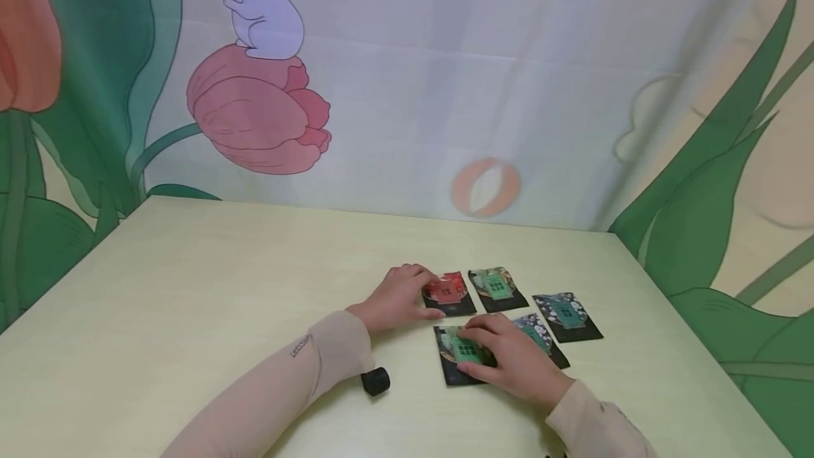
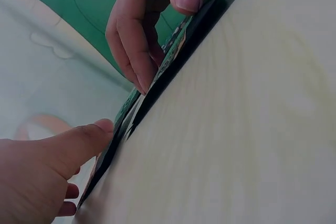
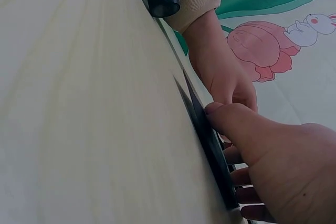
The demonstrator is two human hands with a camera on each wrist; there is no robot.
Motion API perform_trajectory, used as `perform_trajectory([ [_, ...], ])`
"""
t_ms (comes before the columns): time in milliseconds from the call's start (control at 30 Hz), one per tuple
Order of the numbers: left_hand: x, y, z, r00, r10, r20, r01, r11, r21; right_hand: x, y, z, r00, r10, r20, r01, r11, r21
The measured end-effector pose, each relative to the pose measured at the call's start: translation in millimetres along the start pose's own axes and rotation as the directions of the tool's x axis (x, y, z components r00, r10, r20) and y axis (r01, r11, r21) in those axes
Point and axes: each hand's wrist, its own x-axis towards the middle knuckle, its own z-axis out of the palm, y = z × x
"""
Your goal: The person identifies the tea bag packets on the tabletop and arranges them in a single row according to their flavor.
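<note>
The lower green packet [image 1: 466,352] lay at the frame's lower centre-right, partly under my right hand [image 1: 516,360], fingers relaxed upon it, while my left hand [image 1: 396,300], fingers loosely extended, touched the red packet [image 1: 449,292] above (a blue packet [image 1: 568,316] lay rightward).

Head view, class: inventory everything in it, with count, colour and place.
Red packet: 1, red and black, back row left
Green packets: 2, green and black, one back, one front
Floral packets: 2, blue, white and black, right side
Table: 1, pale yellow, under packets
Backdrop: 1, pale, green and pink, behind table
Printed rabbit: 1, pale, upper left
Black device: 1, black, lower middle
Sleeves: 2, beige, near edge
Left hand: 1, bare, touching red packet
Right hand: 1, bare, touching front green packet
</note>
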Motion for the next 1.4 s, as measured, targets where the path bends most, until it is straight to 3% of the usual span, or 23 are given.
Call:
perform_trajectory([
  [333, 0.8, 1.0, -4.2, 0.998, -0.019, 0.063, 0.015, 0.998, 0.058, 2.3, -2.3, -2.4, 1.0, -0.021, -0.001, 0.021, 1.0, 0.007],
  [900, -3.2, -4.1, -14.7, 0.99, 0.017, 0.137, -0.04, 0.986, 0.162, 0.9, 0.7, -2.1, 1.0, -0.002, 0.027, 0.001, 1.0, 0.018],
  [1400, -24.3, -11.2, -29.2, 0.984, -0.008, 0.179, -0.031, 0.977, 0.209, 2.3, 1.2, 0.2, 1.0, 0.0, 0.022, 0.0, 1.0, 0.005],
])
